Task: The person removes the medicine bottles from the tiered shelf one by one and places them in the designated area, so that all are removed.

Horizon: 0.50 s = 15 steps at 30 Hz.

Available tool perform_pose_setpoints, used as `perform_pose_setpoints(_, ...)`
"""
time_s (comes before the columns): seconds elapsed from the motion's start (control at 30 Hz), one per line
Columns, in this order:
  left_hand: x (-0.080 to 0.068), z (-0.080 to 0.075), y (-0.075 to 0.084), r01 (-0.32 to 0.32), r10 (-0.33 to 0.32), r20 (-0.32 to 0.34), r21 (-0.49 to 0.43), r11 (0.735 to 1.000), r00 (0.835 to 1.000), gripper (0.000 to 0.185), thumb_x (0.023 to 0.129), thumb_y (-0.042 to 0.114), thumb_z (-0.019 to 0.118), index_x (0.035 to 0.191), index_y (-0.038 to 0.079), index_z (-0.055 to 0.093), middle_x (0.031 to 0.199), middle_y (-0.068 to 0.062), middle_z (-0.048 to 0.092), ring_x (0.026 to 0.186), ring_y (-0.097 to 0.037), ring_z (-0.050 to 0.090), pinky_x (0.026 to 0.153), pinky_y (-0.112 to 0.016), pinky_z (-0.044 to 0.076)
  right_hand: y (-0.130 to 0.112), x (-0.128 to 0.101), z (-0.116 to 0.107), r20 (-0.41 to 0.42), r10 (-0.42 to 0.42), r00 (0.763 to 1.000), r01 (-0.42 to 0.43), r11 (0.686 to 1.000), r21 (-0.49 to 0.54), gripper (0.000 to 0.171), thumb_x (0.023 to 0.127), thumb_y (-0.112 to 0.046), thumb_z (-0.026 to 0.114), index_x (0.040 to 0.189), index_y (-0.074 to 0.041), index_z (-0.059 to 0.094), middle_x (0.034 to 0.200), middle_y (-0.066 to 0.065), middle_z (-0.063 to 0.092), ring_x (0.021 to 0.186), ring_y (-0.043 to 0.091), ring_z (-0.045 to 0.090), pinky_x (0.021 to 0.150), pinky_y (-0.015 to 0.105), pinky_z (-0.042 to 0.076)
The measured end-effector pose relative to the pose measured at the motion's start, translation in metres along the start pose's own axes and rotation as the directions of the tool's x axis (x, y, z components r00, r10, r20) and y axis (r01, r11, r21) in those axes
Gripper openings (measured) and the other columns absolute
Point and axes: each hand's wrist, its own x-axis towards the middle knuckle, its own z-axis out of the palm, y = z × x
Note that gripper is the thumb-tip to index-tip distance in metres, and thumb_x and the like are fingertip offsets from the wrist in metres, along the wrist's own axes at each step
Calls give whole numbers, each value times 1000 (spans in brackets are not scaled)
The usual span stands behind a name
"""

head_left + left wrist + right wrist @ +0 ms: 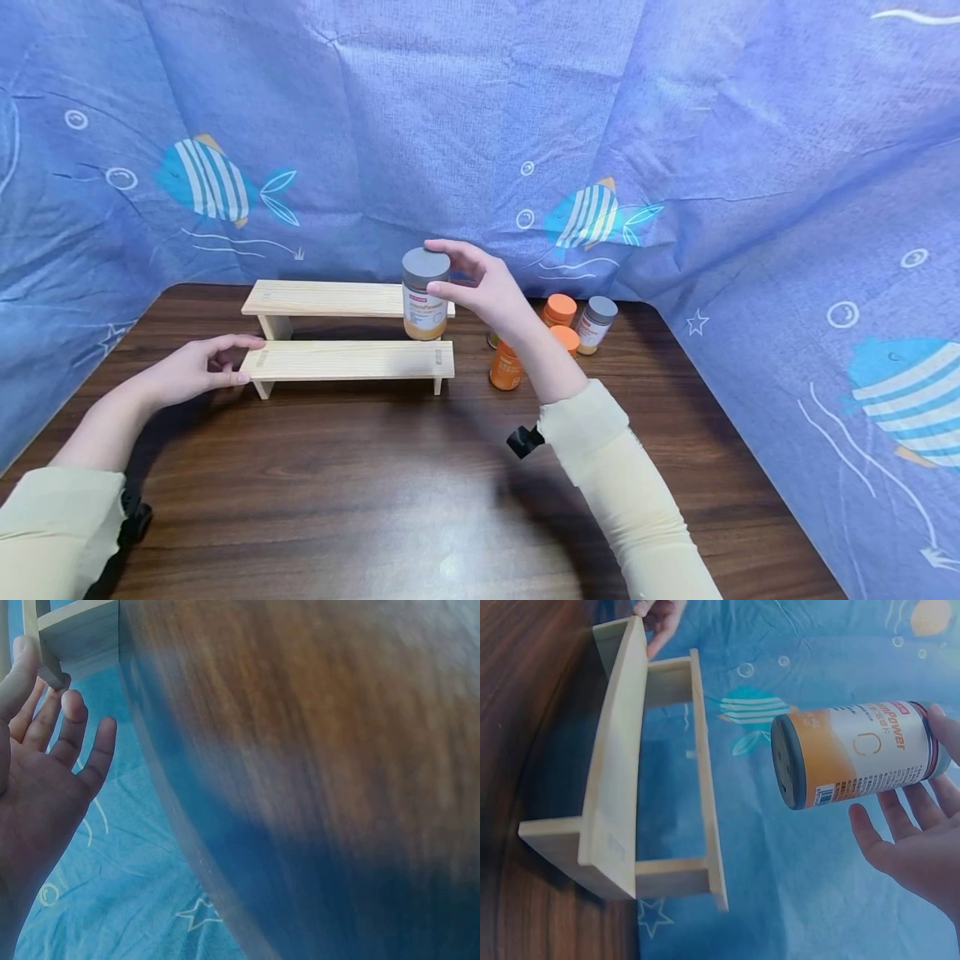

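Note:
My right hand [487, 287] grips a supplement bottle [425, 304] by its grey lid, thumb on one side and fingers on the other. The bottle has a white and orange label and is upright in the air before the upper step of a two-tier wooden rack [348, 360]. In the right wrist view, the bottle [855, 756] is apart from the rack [619, 780], its dark base showing. At the rack's left end, my left hand [191, 365] pinches the lower step between thumb and fingers. The left wrist view has that hand [41, 780] at the rack's corner [79, 634].
Right of the rack stand several bottles, among them an orange one [506, 368] and a grey-lidded one [597, 323], partly behind my right forearm. A blue fish-patterned cloth [420, 125] hangs behind and beside the brown wooden table [360, 500].

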Motion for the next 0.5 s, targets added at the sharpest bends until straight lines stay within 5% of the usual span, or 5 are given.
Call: perform_pose_setpoints(0.5,7,-4,-4,-13,13,17,9,1000,1000,51,88,26,68,133,10,50,75,-4,51,68,-10,44,57,-27,37,12,-9,-44,-20,-19,1000,20,997,74,51,85,-11,70,133,-15,54,138,1,52,124,18,50,99,40,42)
